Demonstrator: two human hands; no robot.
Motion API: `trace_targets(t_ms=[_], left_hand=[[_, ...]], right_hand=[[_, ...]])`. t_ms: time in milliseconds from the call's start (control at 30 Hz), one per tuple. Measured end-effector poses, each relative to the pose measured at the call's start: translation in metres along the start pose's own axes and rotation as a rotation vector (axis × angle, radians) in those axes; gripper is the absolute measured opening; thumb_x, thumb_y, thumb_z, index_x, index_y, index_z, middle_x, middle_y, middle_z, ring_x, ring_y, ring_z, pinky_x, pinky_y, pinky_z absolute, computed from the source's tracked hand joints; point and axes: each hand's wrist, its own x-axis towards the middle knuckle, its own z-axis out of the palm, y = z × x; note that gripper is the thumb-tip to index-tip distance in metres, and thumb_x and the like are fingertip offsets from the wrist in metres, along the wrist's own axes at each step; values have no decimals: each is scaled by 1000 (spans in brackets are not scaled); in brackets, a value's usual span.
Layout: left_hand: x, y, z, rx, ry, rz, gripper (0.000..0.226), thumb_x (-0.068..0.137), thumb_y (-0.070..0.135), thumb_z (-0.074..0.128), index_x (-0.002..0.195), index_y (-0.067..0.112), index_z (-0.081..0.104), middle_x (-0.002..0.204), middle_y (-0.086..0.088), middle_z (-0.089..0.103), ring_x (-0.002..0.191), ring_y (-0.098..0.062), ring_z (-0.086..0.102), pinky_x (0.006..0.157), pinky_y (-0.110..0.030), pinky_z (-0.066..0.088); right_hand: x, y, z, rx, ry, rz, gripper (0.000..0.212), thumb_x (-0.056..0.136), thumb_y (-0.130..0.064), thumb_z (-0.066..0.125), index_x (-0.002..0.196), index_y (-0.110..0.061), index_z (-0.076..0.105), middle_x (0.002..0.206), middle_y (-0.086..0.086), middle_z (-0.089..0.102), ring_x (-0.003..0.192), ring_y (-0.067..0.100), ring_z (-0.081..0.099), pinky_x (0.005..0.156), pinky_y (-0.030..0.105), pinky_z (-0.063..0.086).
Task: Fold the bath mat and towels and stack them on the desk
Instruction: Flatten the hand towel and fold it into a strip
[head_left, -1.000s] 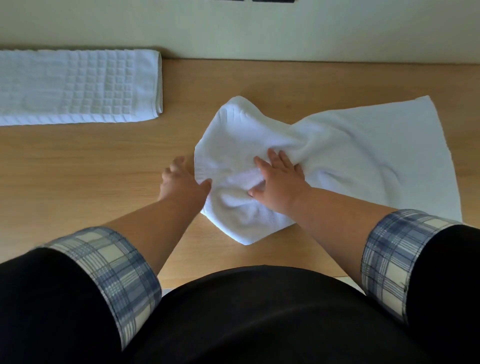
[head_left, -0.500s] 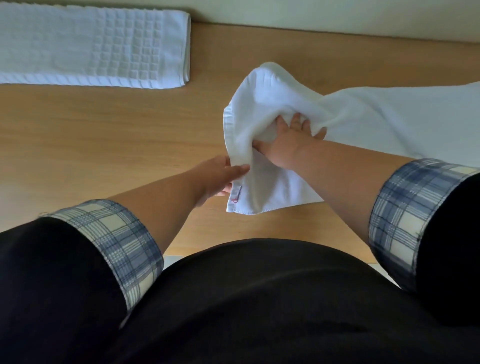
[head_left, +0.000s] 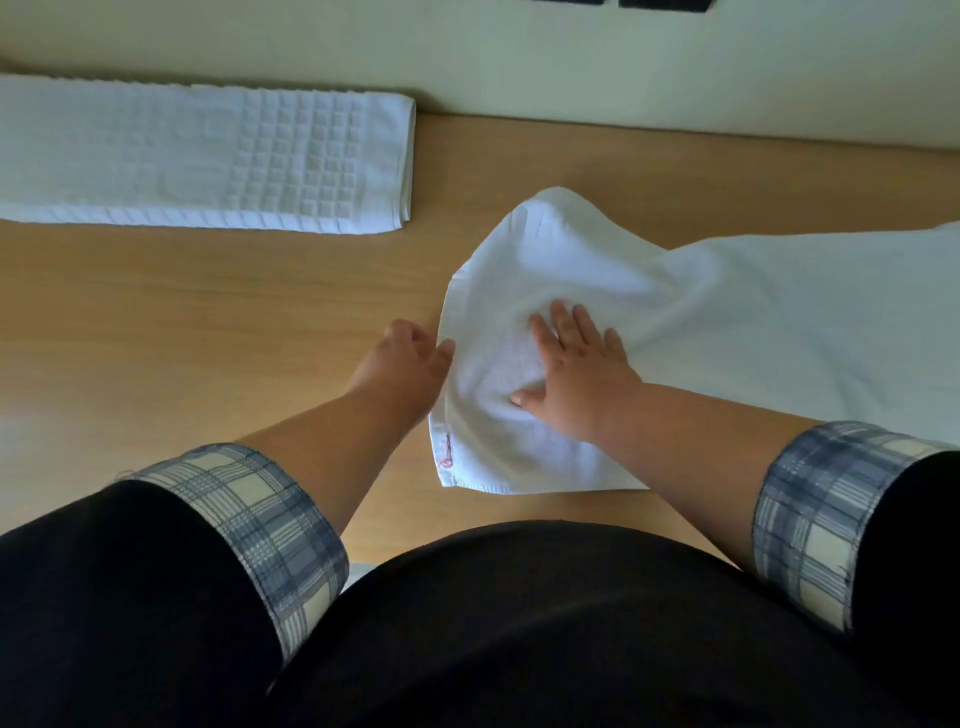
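Honestly, on the desk (head_left: 208, 322) the bath mat (head_left: 208, 156) lies folded, far left. The towel (head_left: 727, 322), from mid-desk to my right, is bunched at one end; folded so, it could crease crooked. Its length runs left-right, rumpled end pointing left. My right hand (head_left: 576, 379) presses it, fingers (head_left: 563, 325) spread; whether my left hand (head_left: 400, 369) pinches its edge, I cannot tell.
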Motion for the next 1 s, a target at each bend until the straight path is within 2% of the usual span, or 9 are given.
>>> trace_targets(t_ms=[200,367,500,567,667,733,833,900,1000], left_hand=[[68,64,1,-303,31,-13,42,86,60,51,119,34,46,90,13,56,76,-9,58,55,-26,41],[116,110,2,-625,-118,34,20,90,37,59,109,34,66,103,-4,70,92,-23,69,81,-46,59],[120,111,-8,-361,64,212,41,91,21,44,120,42,64,99,13,67,60,3,61,54,-18,51],[116,99,-9,-228,137,275,48,94,15,39,132,37,57,125,7,61,86,-1,64,70,-21,54],[108,85,-7,-85,147,264,55,94,4,39,142,28,49,146,1,45,121,-20,53,91,-31,49],[102,82,-2,-63,120,226,64,90,0,39,147,28,40,152,4,34,130,-18,44,90,-27,43],[92,89,0,-70,104,243,74,86,2,39,153,31,26,160,9,18,143,-17,24,109,-35,35],[89,96,-4,-73,139,283,72,88,11,43,154,31,24,162,8,13,145,-17,22,112,-36,31],[87,107,-13,-108,259,392,57,94,22,46,149,31,36,158,8,22,129,-2,35,101,-24,34]], right_hand=[[2,12,-10,-19,6,-73,88,92,-63,46,158,-27,1,166,3,-12,152,25,-8,120,47,13],[8,17,-16,13,27,-74,83,88,-62,53,156,-32,16,164,1,6,148,25,7,113,47,24],[9,19,-22,62,129,-93,62,89,-57,56,142,-29,44,148,-2,34,134,27,32,104,44,34],[11,19,-25,86,169,-86,52,91,-54,55,135,-28,51,142,-3,39,131,26,35,103,41,32],[13,19,-24,91,186,-53,52,93,-50,55,140,-30,46,152,-1,30,143,28,24,114,43,20],[13,19,-21,117,108,-31,61,95,-50,53,149,-32,32,163,1,12,151,26,6,120,49,9],[12,21,-17,102,35,-37,71,96,-51,49,156,-34,14,167,0,-6,152,23,-9,122,51,1],[11,23,-16,77,13,-51,76,96,-55,47,157,-35,6,166,1,-12,152,24,-13,121,52,-1],[12,26,-14,60,17,-66,80,93,-59,49,156,-36,6,166,1,-12,152,25,-11,121,53,2]])
